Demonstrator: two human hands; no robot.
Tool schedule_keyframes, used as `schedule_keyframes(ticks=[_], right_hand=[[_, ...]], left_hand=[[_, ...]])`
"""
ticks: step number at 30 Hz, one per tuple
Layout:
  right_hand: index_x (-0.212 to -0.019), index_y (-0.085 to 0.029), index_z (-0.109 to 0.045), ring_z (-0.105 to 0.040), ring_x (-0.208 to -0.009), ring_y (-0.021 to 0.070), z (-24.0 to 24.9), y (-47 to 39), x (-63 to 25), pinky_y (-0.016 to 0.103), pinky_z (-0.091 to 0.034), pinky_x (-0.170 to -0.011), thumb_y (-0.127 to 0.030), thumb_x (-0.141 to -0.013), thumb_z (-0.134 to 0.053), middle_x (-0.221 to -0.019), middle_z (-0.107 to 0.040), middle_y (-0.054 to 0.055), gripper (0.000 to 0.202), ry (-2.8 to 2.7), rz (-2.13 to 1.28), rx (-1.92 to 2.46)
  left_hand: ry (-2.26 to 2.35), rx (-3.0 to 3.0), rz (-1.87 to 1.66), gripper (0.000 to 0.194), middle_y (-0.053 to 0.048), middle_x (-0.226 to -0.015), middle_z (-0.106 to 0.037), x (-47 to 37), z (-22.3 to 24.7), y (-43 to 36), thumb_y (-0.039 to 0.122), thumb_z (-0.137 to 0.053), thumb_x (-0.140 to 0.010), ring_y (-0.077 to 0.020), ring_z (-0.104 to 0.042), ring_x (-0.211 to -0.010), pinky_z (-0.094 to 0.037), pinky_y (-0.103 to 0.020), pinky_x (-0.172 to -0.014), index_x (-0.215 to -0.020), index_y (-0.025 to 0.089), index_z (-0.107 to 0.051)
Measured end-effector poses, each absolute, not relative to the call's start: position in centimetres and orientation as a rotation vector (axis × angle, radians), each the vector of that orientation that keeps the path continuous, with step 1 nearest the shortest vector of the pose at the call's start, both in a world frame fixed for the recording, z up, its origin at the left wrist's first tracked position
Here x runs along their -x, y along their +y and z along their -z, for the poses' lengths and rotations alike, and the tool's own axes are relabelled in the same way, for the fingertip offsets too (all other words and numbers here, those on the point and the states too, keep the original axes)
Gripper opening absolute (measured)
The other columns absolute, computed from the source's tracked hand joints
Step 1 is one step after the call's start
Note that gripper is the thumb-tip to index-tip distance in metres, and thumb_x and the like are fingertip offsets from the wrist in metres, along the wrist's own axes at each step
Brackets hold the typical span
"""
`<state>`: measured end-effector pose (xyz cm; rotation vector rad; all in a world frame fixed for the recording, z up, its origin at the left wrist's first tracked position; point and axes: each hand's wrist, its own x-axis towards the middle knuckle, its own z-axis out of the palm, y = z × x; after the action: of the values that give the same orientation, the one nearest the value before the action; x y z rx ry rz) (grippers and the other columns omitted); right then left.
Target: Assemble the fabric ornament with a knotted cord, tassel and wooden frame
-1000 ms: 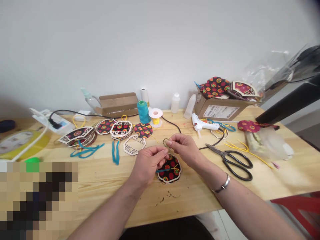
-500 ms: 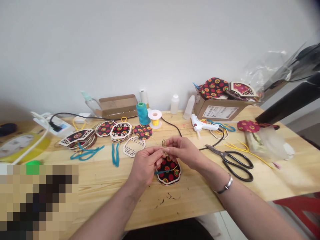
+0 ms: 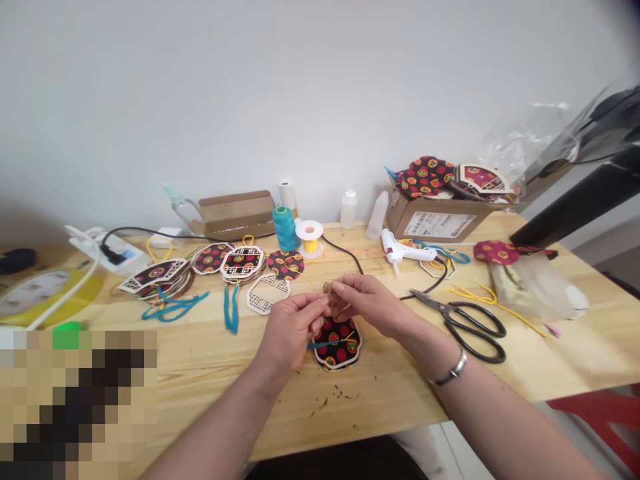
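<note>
My left hand (image 3: 296, 325) and my right hand (image 3: 361, 301) meet above a flower-shaped pendant (image 3: 336, 357). Between their fingertips stands a small yellowish cord loop (image 3: 327, 289). Thumb and finger of my left hand pinch its lower part, while my right fingertips close on its side. Just what lies between the fingers is partly hidden. The pendant lies flat under my hands, with dark patterned fabric, a pale wooden rim, a teal cord (image 3: 325, 344) and yellow cord ends across it. My hands cover its upper edge.
Black-handled scissors (image 3: 475, 325) lie right of my arm, with a white glue gun (image 3: 405, 250) behind. Teal thread (image 3: 285, 229) and a yellow cord spool (image 3: 311, 239) stand at the back. Fabric pendants (image 3: 243, 262) lie left; a cardboard box (image 3: 435, 220) holds more.
My right fingertips have shifted up slightly, from beside my left fingertips to the side of the cord loop. My left hand and the pendant stay almost still.
</note>
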<state>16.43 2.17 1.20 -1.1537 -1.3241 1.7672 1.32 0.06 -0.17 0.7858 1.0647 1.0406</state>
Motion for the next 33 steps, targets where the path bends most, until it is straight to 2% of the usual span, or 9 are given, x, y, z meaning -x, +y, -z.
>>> schedule_keyframes(ticks=[4, 8, 14, 19, 24, 26, 29, 33], right_hand=[[-0.078, -0.016, -0.061, -0.055, -0.054, 0.0082, -0.7, 2.2, -16.2, 0.022, -0.044, -0.054, -0.035, -0.069, -0.069, -0.062, -0.062, -0.001, 0.023, -1.318, -1.736, 1.163], [-0.072, -0.014, -0.063, -0.052, -0.049, 0.0073, -0.4, 2.3, -16.0, 0.021, -0.041, -0.050, -0.027, -0.065, -0.069, -0.056, -0.060, -0.002, 0.017, -1.280, -1.659, 1.185], [-0.066, -0.014, -0.061, -0.049, -0.047, 0.0075, -0.1, 2.4, -15.9, 0.021, -0.039, -0.048, -0.026, -0.070, -0.064, -0.051, -0.056, -0.004, 0.012, -1.332, -1.495, 1.204], [-0.066, -0.016, -0.058, -0.048, -0.047, 0.0073, 0.1, 2.4, -15.9, 0.021, -0.038, -0.049, -0.021, -0.075, -0.057, -0.050, -0.052, -0.005, 0.011, -1.474, -1.355, 1.273], [-0.063, -0.015, -0.056, -0.050, -0.049, 0.0083, -0.3, 2.4, -16.0, 0.022, -0.040, -0.051, -0.033, -0.081, -0.052, -0.053, -0.054, -0.002, 0.026, -1.453, -1.526, 1.195], [-0.065, -0.015, -0.056, -0.050, -0.049, 0.0083, -0.3, 2.4, -16.0, 0.022, -0.040, -0.050, -0.035, -0.079, -0.055, -0.054, -0.055, -0.002, 0.024, -1.426, -1.567, 1.171], [-0.070, -0.015, -0.058, -0.050, -0.049, 0.0077, -0.2, 2.5, -16.0, 0.021, -0.039, -0.049, -0.030, -0.073, -0.062, -0.053, -0.055, -0.003, 0.016, -1.403, -1.563, 1.182], [-0.065, -0.015, -0.057, -0.048, -0.047, 0.0072, -0.2, 2.5, -16.0, 0.020, -0.037, -0.048, -0.027, -0.071, -0.063, -0.050, -0.054, -0.004, 0.014, -1.360, -1.556, 1.197]], left_hand=[[1.065, -0.796, -1.028, 0.018, 0.003, -0.049, -0.051, -1.4, 0.1, 0.0, 0.026, -0.072, -0.063, -0.0005, -0.034, -0.039, -0.020, -0.015, -0.037, -0.067, 0.009, -0.067], [1.078, -0.800, -1.015, 0.018, 0.004, -0.045, -0.048, -1.4, 0.2, 0.1, 0.026, -0.072, -0.063, -0.0003, -0.032, -0.037, -0.019, -0.014, -0.037, -0.061, 0.009, -0.064], [1.083, -0.802, -1.017, 0.022, 0.001, -0.053, -0.055, -1.4, 0.1, -0.1, 0.028, -0.074, -0.062, 0.0005, -0.033, -0.038, -0.018, -0.014, -0.036, -0.061, 0.009, -0.063], [1.085, -0.805, -1.003, 0.023, 0.003, -0.048, -0.051, -1.5, 0.0, 0.0, 0.029, -0.073, -0.063, 0.0000, -0.032, -0.037, -0.018, -0.014, -0.036, -0.058, 0.009, -0.062], [1.087, -0.805, -1.011, 0.021, 0.002, -0.050, -0.052, -1.4, 0.1, 0.1, 0.028, -0.072, -0.064, -0.0001, -0.033, -0.038, -0.018, -0.014, -0.036, -0.060, 0.010, -0.063], [1.087, -0.812, -1.018, 0.020, 0.002, -0.052, -0.053, -1.4, 0.2, 0.0, 0.028, -0.071, -0.065, 0.0001, -0.033, -0.038, -0.019, -0.014, -0.036, -0.062, 0.010, -0.064], [1.097, -0.829, -1.016, 0.019, 0.001, -0.054, -0.054, -1.3, 0.2, -0.1, 0.027, -0.070, -0.065, 0.0002, -0.033, -0.037, -0.019, -0.015, -0.036, -0.063, 0.009, -0.064], [1.100, -0.833, -1.021, 0.019, 0.001, -0.054, -0.055, -1.4, 0.2, -0.1, 0.027, -0.071, -0.065, 0.0002, -0.033, -0.038, -0.019, -0.015, -0.036, -0.062, 0.010, -0.064]])
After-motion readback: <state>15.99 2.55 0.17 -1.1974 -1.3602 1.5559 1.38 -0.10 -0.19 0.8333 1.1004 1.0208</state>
